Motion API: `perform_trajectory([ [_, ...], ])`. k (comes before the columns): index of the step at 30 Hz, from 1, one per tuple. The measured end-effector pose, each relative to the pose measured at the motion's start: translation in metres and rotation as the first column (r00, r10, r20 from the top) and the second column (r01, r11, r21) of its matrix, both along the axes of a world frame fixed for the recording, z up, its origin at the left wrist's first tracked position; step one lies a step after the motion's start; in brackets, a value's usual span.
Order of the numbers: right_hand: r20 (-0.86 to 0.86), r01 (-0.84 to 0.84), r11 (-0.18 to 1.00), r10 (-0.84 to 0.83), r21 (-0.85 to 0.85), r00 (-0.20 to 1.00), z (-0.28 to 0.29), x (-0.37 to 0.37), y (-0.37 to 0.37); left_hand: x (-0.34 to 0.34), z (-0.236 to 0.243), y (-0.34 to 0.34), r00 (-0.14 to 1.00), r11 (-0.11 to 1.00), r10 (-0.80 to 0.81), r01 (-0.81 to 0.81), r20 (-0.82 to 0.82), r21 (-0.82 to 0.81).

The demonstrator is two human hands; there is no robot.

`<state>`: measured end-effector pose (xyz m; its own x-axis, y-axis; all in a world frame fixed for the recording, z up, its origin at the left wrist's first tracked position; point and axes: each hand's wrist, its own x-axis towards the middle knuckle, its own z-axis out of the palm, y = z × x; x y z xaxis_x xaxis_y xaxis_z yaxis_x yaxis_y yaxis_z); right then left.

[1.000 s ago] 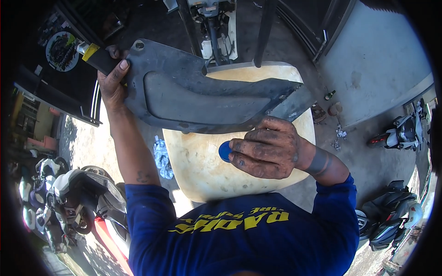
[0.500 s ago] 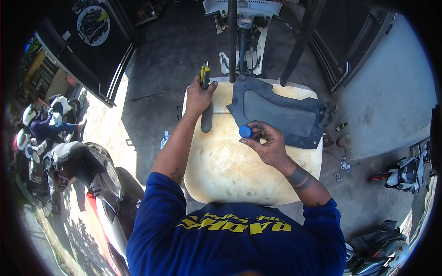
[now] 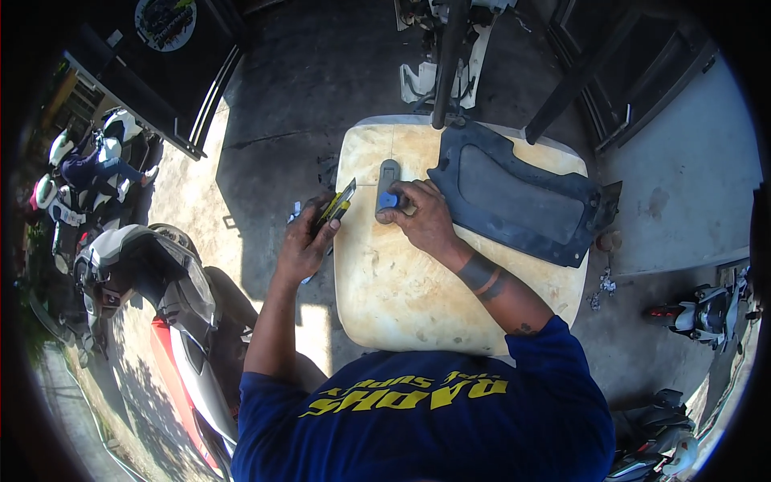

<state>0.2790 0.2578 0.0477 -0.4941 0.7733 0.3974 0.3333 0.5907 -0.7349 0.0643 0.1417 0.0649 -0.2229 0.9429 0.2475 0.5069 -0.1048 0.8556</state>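
Note:
A yellow-and-black utility knife is gripped in my left hand, just off the table's left edge, its blade pointing up and to the right. My right hand pinches a small round blue cap between thumb and fingers. Beneath that cap lies a long grey piece with rounded ends, flat on the worn cream table. Whether the cap touches the grey piece, I cannot tell. To the right of my fingers rests a large dark plastic panel.
Dark posts rise at the table's far edge. Beyond stands a partly stripped white scooter. Parked motorbikes line the left, with a seated person among them. A small bike stands far right.
My left hand with the knife has come back toward me, off the table's edge. My right hand has carried the blue cap left and away from me, over the grey piece. The view has shifted.

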Motion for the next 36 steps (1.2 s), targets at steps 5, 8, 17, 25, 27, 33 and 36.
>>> perform_trajectory([
  [5, 0.056, 0.004, 0.999, -0.002, -0.047, 0.998, -0.003, 0.002, 0.002, 0.005, -0.004, -0.002, 0.978, 0.985, -0.115, 0.091, -0.174, -0.144],
  [8, 0.006, 0.026, 0.985, -0.025, -0.171, 1.0, 0.0, 0.001, 0.003, 0.006, 0.005, 0.006, 0.917, 0.983, -0.186, 0.174, -0.352, -0.063],
  [17, 0.036, -0.043, 0.961, 0.055, -0.272, 0.998, 0.008, 0.002, 0.007, 0.005, 0.037, 0.028, 0.783, 0.933, -0.35, 0.238, -0.514, -0.271],
  [25, 0.092, -0.063, 0.96, 0.091, -0.272, 0.992, 0.015, 0.004, 0.009, 0.001, 0.048, 0.04, 0.664, 0.931, -0.363, 0.29, -0.654, -0.222],
  [27, 0.082, -0.048, 0.961, 0.073, -0.274, 0.994, 0.013, 0.004, 0.01, 0.002, 0.05, 0.04, 0.687, 0.925, -0.379, 0.308, -0.62, -0.224],
  [33, 0.146, -0.042, 0.973, 0.077, -0.227, 0.986, 0.002, 0.005, 0.007, 0.006, 0.053, 0.04, 0.682, 0.921, -0.387, 0.314, -0.62, -0.23],
  [36, 0.129, -0.055, 0.975, 0.085, -0.216, 0.988, 0.004, 0.004, 0.007, 0.008, 0.055, 0.041, 0.681, 0.918, -0.396, 0.311, -0.616, -0.246],
])
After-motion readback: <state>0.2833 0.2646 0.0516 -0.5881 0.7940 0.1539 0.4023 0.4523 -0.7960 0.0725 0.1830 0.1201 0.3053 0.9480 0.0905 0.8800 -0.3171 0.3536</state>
